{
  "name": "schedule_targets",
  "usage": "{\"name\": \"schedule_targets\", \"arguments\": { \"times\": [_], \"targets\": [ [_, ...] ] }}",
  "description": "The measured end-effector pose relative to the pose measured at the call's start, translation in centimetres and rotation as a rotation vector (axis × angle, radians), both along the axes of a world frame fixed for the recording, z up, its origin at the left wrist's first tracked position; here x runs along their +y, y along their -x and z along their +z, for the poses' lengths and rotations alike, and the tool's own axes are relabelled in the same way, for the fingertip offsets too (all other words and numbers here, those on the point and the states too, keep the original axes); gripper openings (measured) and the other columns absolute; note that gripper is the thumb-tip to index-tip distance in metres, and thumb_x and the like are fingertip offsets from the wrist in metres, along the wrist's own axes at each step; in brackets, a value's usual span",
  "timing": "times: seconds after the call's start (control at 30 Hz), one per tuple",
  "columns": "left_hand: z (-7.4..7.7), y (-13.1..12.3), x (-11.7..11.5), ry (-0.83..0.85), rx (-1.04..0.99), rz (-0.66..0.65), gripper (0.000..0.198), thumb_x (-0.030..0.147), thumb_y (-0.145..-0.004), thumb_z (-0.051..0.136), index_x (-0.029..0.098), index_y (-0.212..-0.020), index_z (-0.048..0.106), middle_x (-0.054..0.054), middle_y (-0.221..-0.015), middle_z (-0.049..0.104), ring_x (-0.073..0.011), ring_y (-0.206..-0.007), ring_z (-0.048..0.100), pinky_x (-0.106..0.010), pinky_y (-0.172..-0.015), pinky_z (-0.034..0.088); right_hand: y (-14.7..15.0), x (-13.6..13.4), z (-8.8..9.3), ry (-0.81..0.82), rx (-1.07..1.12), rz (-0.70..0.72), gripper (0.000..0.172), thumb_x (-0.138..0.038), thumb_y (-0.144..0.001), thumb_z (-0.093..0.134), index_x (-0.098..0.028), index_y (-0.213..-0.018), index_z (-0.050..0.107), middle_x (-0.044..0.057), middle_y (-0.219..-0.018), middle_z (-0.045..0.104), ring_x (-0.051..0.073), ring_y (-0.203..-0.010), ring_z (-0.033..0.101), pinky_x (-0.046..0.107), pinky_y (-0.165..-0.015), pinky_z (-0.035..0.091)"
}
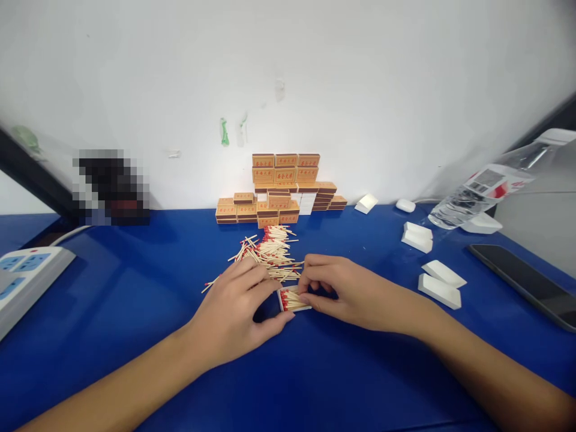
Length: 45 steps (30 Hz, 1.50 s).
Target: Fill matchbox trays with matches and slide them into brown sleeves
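Observation:
A small white matchbox tray (300,308) filled with red-tipped matches (291,299) lies on the blue table. My left hand (234,309) has thumb and forefinger on either side of the tray's left end, gripping it. Over its right end, the fingers of my right hand (330,285) are pinched together on the matches; exactly how many they hold is hidden. Just behind my hands spreads a loose pile of matches (275,247), their heads pointing various ways, partly covered by my left hand.
Matchboxes (284,174) are stacked against the wall. White empty trays (440,290) lie to the right, near a phone (524,282), a tilted water bottle (486,183) and a white earbud-like case (405,206). A power strip (33,282) is at the left.

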State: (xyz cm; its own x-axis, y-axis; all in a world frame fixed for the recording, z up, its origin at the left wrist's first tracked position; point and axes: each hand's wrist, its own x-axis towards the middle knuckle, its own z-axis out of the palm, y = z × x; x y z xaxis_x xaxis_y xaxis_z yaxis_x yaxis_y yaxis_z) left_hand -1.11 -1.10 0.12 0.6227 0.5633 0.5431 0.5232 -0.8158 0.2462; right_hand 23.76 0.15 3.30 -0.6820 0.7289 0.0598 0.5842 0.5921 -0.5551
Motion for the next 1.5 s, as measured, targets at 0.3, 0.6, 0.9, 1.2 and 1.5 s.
{"name": "schedule_targets", "arguments": {
  "times": [0.3,0.6,0.9,1.2,1.5],
  "targets": [
    [-0.1,-0.1,-0.1,-0.006,0.018,-0.004,0.020,0.034,-0.092,0.075,0.017,-0.102,0.070,-0.006,-0.095,0.070,-0.0245,-0.094,0.063,-0.043,-0.087,0.054,0.2,-0.2,-0.3,0.020,0.017,-0.002,0.012,-0.019,-0.100,0.061,-0.020,-0.090,0.068,0.000,-0.090,0.059,0.012,-0.075,0.055,0.026,-0.067,0.042],
    [-0.2,0.0,0.3,0.014,0.003,0.009,0.022,0.035,-0.091,0.076,0.019,-0.105,0.070,-0.006,-0.096,0.071,-0.0235,-0.091,0.063,-0.041,-0.084,0.054,-1.2,1.4,-0.9,-0.138,0.017,-0.256,0.012,-0.027,-0.093,0.069,-0.023,-0.104,0.069,0.001,-0.092,0.061,0.016,-0.078,0.058,0.030,-0.070,0.045],
    [0.0,-0.1,0.1,0.006,0.004,0.005,0.021,0.034,-0.091,0.076,0.018,-0.102,0.071,-0.005,-0.092,0.070,-0.0237,-0.090,0.062,-0.042,-0.084,0.054,-1.5,2.0,-1.3,-0.084,-0.098,-0.182,0.010,-0.023,-0.094,0.064,-0.020,-0.086,0.066,0.002,-0.088,0.063,0.015,-0.075,0.056,0.029,-0.067,0.041],
    [0.0,0.0,0.1,0.015,0.006,0.008,0.020,0.033,-0.091,0.075,0.018,-0.103,0.071,-0.006,-0.094,0.070,-0.0247,-0.093,0.062,-0.043,-0.085,0.055,0.2,0.0,0.3,-0.024,0.011,-0.052,0.012,-0.024,-0.100,0.060,-0.020,-0.092,0.068,0.003,-0.091,0.061,0.014,-0.075,0.056,0.028,-0.066,0.044],
    [-0.1,-0.1,-0.3,0.044,0.031,-0.039,0.025,0.036,-0.090,0.077,0.017,-0.106,0.071,-0.006,-0.095,0.070,-0.0250,-0.095,0.062,-0.043,-0.087,0.054,-1.2,3.1,-1.9,-0.171,0.028,-0.182,0.011,-0.025,-0.099,0.062,-0.021,-0.106,0.069,0.005,-0.103,0.061,0.019,-0.090,0.060,0.032,-0.079,0.048]
  ]
}}
